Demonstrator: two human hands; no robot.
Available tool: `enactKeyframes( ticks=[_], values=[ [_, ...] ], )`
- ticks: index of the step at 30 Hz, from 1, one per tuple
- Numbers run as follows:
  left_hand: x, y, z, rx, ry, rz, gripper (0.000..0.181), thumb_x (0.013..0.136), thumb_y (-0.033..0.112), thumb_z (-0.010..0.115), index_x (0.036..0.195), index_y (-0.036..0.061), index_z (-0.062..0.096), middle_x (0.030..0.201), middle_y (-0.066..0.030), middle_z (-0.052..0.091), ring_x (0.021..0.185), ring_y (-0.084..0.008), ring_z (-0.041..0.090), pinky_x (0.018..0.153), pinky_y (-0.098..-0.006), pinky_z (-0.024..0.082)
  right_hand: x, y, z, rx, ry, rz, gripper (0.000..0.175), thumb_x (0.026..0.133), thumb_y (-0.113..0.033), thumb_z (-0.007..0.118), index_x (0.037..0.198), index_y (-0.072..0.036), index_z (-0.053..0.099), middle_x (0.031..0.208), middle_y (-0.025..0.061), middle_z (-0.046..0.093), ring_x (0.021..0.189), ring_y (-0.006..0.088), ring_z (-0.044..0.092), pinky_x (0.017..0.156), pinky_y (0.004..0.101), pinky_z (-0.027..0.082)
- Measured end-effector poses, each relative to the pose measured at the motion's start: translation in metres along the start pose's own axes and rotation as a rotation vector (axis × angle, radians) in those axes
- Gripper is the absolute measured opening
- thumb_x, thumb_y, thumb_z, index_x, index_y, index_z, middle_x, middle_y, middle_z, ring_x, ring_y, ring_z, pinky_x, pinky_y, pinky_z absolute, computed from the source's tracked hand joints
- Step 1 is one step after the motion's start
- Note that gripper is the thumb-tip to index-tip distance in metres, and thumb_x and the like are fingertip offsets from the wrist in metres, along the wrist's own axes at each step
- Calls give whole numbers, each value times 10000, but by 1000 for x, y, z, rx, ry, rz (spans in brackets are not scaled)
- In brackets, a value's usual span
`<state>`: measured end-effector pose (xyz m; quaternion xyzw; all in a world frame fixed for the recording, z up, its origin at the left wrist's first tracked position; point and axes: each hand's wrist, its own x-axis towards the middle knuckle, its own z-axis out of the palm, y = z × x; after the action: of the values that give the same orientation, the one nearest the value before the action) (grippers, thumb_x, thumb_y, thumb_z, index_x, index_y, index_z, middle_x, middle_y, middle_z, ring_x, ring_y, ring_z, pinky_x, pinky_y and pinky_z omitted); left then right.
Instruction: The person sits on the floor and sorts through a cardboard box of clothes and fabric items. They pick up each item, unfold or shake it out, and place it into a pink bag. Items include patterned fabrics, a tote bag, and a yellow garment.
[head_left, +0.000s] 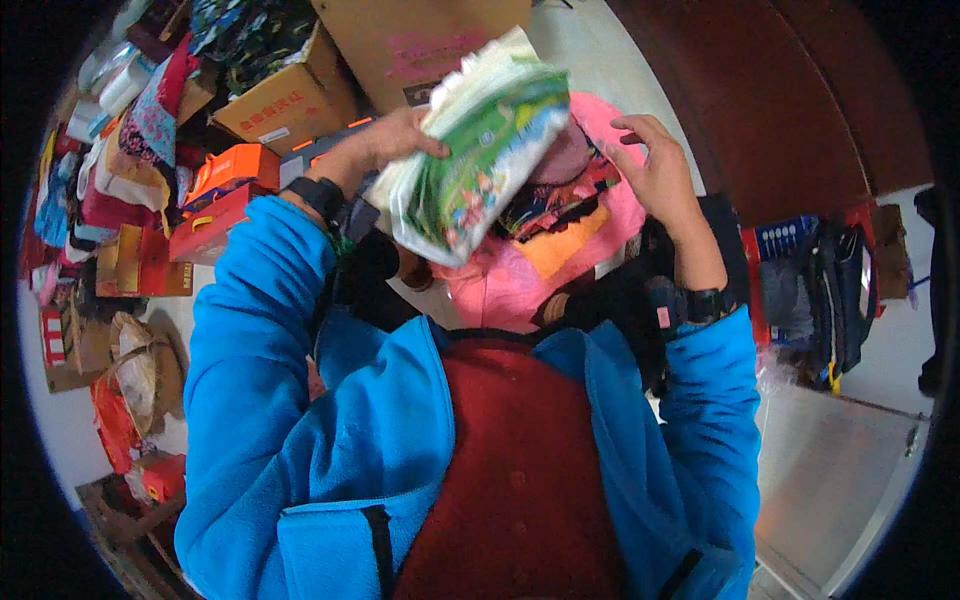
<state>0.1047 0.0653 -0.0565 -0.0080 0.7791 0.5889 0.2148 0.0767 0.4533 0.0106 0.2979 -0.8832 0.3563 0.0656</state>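
My left hand grips the edge of a folded green and white printed bag, its thumb lying on the near face. The bag is tilted above an open pink bag, which sits low in front of me. Inside the pink bag lie an orange cloth, a dark patterned cloth and a dusky pink piece. My right hand is raised over the right rim of the pink bag, fingers apart and holding nothing. The printed bag hides part of the pink bag.
At the upper left stands an open cardboard box with dark patterned things inside. An orange box and a red box lie nearer. A large cardboard box stands at the top. Brown wooden panels rise at the right, above dark folded items.
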Motion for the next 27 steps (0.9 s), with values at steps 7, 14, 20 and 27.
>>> enactKeyframes(
  ticks=[7,14,20,27],
  values=[
    [65,9,-41,-413,7,-11,445,888,97,736,1309,27,609,1199,-133,705,1019,-252,721,907,-408,592,14,44,-10,177,43,277,268,896,-187,713,1082,6,718,945,136,736,855,211,697,792,334,543],
    [137,-66,23,-686,-8,-144,538,914,205,719,1383,10,541,1229,-164,687,999,-285,721,892,-457,601,25,70,37,285,-19,385,228,900,-178,682,1036,2,719,883,92,719,791,162,651,737,321,525],
    [148,-124,82,-695,151,-336,443,955,121,663,1357,-31,556,1196,-186,700,991,-318,724,847,-462,603,-4,93,81,318,-307,508,184,926,-155,696,1052,-22,706,916,36,704,812,117,627,742,282,519],
    [159,-129,71,-644,138,-221,502,897,175,761,1337,2,593,1196,-147,708,993,-294,720,876,-431,589,-10,93,123,291,-405,452,284,913,-265,692,1059,-22,714,953,153,727,868,263,692,784,385,538]
  ],
)
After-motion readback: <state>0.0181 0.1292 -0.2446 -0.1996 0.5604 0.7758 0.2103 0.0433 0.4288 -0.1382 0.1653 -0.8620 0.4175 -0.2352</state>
